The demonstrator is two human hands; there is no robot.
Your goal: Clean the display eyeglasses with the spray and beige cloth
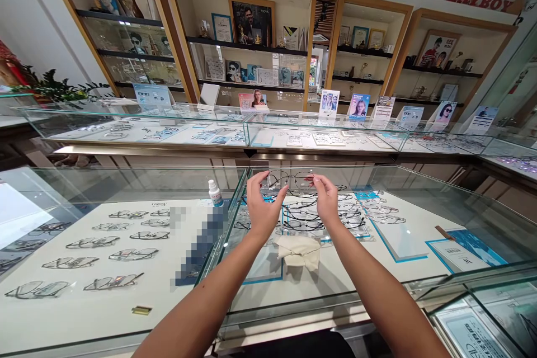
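Observation:
A pair of thin dark-framed eyeglasses is held up above the glass display counter. My left hand has its thumb and fingers around the left side of the frame. At the right end, my right hand pinches the frame between thumb and fingers. Below the hands, a crumpled beige cloth lies on the glass top. Rows of dark eyeglasses show beneath the glass, behind and between my forearms. To the left of my left hand stands a small white spray bottle.
More eyeglasses are in the left display case, with a small gold piece near its front. Blue-edged cards lie at the right. Across the aisle runs a long glass counter with standing cards, before wall shelves.

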